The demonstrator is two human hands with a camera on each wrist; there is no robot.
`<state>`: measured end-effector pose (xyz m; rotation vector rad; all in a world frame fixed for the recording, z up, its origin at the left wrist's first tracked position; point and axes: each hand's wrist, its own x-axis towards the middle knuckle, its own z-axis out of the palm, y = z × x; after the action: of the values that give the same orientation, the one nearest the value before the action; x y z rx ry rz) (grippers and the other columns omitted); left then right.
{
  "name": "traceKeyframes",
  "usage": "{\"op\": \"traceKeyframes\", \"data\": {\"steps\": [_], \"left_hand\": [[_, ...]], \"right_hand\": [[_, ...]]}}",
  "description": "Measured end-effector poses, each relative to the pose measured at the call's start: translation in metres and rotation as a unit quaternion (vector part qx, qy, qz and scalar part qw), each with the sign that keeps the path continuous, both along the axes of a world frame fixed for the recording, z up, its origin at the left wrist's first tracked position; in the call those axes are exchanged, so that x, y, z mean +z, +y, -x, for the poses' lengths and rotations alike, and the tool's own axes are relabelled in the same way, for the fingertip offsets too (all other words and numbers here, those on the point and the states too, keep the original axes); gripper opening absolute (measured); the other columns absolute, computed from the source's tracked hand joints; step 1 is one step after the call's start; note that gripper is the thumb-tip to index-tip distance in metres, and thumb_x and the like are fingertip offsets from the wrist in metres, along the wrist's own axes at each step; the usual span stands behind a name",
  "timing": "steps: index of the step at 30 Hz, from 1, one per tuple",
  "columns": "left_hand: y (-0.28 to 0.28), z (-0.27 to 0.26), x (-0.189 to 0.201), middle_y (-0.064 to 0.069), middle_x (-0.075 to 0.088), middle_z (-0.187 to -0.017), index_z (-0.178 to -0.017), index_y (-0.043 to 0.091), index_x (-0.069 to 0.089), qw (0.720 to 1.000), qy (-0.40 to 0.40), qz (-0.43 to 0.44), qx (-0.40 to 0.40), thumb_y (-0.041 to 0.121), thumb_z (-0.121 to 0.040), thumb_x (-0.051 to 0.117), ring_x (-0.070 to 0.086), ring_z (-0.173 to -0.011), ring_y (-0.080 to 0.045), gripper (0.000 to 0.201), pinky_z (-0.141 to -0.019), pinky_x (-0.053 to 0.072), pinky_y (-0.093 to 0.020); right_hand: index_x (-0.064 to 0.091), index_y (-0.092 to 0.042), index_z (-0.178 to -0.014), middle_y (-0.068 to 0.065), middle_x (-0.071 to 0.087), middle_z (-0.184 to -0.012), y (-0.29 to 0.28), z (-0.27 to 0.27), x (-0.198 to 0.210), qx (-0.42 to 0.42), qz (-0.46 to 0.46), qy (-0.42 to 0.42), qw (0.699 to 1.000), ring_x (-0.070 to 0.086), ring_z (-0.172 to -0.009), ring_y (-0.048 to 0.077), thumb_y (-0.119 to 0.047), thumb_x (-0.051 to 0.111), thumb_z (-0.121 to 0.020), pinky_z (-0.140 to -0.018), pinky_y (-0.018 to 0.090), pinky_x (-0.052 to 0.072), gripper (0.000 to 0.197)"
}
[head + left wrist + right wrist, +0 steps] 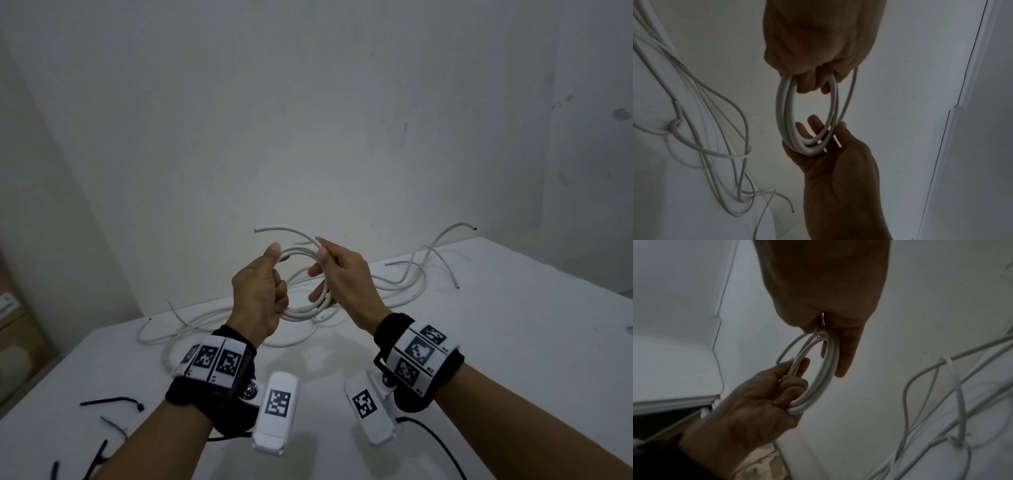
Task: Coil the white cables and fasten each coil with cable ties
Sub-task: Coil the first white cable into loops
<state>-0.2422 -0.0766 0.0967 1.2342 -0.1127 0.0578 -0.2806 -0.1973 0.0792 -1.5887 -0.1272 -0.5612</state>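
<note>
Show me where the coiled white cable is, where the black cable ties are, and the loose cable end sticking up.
coiled white cable (301, 312), head view, bottom arc of the loops.
black cable ties (113, 400), head view, strap of the tie lying farthest back.
loose cable end (274, 229), head view, free tail above the coil.

cable coil (301, 310): smooth white plastic | table (513, 342): matt white | cable ties (113, 401): black plastic

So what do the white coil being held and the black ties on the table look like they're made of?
The white coil: smooth, slightly glossy sheath, probably plastic over wire; it holds springy round loops between left hand and right hand. The black ties: thin matt strips, one with a small head; likely nylon, too small to confirm.
</note>
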Motion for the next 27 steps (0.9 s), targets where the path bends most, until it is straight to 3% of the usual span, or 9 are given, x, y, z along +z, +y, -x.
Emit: {"op": "traceKeyframes", "data": {"steps": [2, 6, 8, 11, 16, 20, 22, 24, 27], "left_hand": [[0.0, 0.0, -0.001, 0.007, 0.027, -0.04, -0.096, 0.006, 0.06, 1.0, 0.003, -0.008, -0.015, 0.027, -0.091, 0.063, 0.023, -0.03, -0.008, 0.023, -0.035, 0.019, -0.013], [0.001, 0.001, -0.002, 0.007, 0.025, -0.039, -0.093, 0.008, 0.056, 0.999, -0.002, -0.033, -0.044, 0.025, -0.092, 0.061, 0.021, -0.029, -0.008, 0.018, -0.035, 0.017, -0.014], [0.003, 0.0, -0.003, 0.007, 0.024, -0.038, -0.09, 0.005, 0.059, 0.998, -0.007, -0.043, -0.049, 0.026, -0.092, 0.06, 0.02, -0.03, -0.008, 0.021, -0.035, 0.017, -0.013], [0.003, 0.0, -0.004, 0.008, 0.023, -0.039, -0.094, 0.001, 0.063, 0.997, -0.002, -0.059, -0.056, 0.027, -0.093, 0.059, 0.019, -0.031, -0.007, 0.026, -0.035, 0.017, -0.014], [0.009, -0.004, -0.004, 0.009, 0.022, -0.041, -0.106, 0.003, 0.06, 0.992, 0.011, -0.091, -0.088, 0.031, -0.093, 0.058, 0.017, -0.032, -0.007, 0.031, -0.035, 0.014, -0.014], [0.014, -0.003, -0.005, 0.009, 0.023, -0.042, -0.107, 0.004, 0.058, 0.987, 0.011, -0.116, -0.107, 0.036, -0.093, 0.055, 0.018, -0.032, -0.006, 0.034, -0.035, 0.014, -0.013], [0.015, -0.002, -0.006, 0.009, 0.024, -0.041, -0.105, 0.004, 0.059, 0.985, 0.015, -0.13, -0.111, 0.038, -0.094, 0.055, 0.019, -0.031, -0.005, 0.036, -0.035, 0.014, -0.013], [0.017, -0.002, -0.007, 0.009, 0.025, -0.04, -0.104, 0.002, 0.06, 0.982, 0.021, -0.143, -0.119, 0.036, -0.094, 0.054, 0.018, -0.031, -0.005, 0.036, -0.035, 0.014, -0.012], [0.021, -0.002, -0.004, 0.009, 0.024, -0.04, -0.101, 0.002, 0.062, 0.977, 0.02, -0.162, -0.134, 0.033, -0.095, 0.055, 0.018, -0.031, -0.005, 0.032, -0.035, 0.014, -0.011]], "right_hand": [[0.042, -0.028, -0.141, 0.009, 0.062, -0.084, -0.003, -0.003, -0.003, -0.021, 0.081, -0.014, 0.996, 0.059, -0.051, 0.017, -0.026, 0.04, -0.101, -0.045, 0.024, 0.05, 0.04], [0.038, -0.029, -0.143, 0.006, 0.054, -0.077, -0.012, -0.007, -0.005, -0.057, 0.215, -0.033, 0.974, 0.052, -0.06, 0.018, -0.028, 0.043, -0.1, -0.059, 0.044, 0.056, 0.044], [0.045, -0.025, -0.137, 0.001, 0.048, -0.083, -0.015, -0.011, -0.006, -0.054, 0.229, -0.031, 0.972, 0.056, -0.063, 0.02, -0.028, 0.044, -0.099, -0.048, 0.039, 0.056, 0.038], [0.054, -0.016, -0.125, 0.008, 0.049, -0.093, -0.019, -0.015, -0.009, -0.063, 0.256, -0.046, 0.964, 0.062, -0.074, 0.028, -0.026, 0.049, -0.097, -0.048, 0.036, 0.055, 0.03], [0.052, -0.02, -0.135, 0.007, 0.052, -0.083, -0.024, -0.018, -0.011, -0.04, 0.328, -0.064, 0.942, 0.043, -0.059, 0.007, -0.017, 0.048, -0.098, -0.055, 0.019, 0.038, 0.038], [0.057, -0.023, -0.129, 0.0, 0.044, -0.084, -0.023, -0.021, -0.014, -0.029, 0.309, -0.053, 0.949, 0.05, -0.06, 0.012, -0.021, 0.05, -0.097, -0.042, 0.012, 0.043, 0.033], [0.059, -0.023, -0.128, 0.001, 0.044, -0.095, -0.023, -0.023, -0.018, -0.033, 0.31, -0.05, 0.949, 0.052, -0.071, 0.014, -0.022, 0.052, -0.096, -0.053, 0.022, 0.048, 0.032], [0.061, -0.021, -0.126, 0.004, 0.05, -0.112, -0.023, -0.024, -0.022, -0.051, 0.337, -0.067, 0.938, 0.054, -0.087, 0.015, -0.02, 0.053, -0.096, -0.073, 0.021, 0.041, 0.032], [0.064, -0.02, -0.12, 0.009, 0.063, -0.111, -0.021, -0.024, -0.025, 0.023, 0.231, -0.074, 0.97, 0.064, -0.08, 0.011, -0.013, 0.054, -0.095, -0.074, 0.019, 0.049, 0.028]]}}
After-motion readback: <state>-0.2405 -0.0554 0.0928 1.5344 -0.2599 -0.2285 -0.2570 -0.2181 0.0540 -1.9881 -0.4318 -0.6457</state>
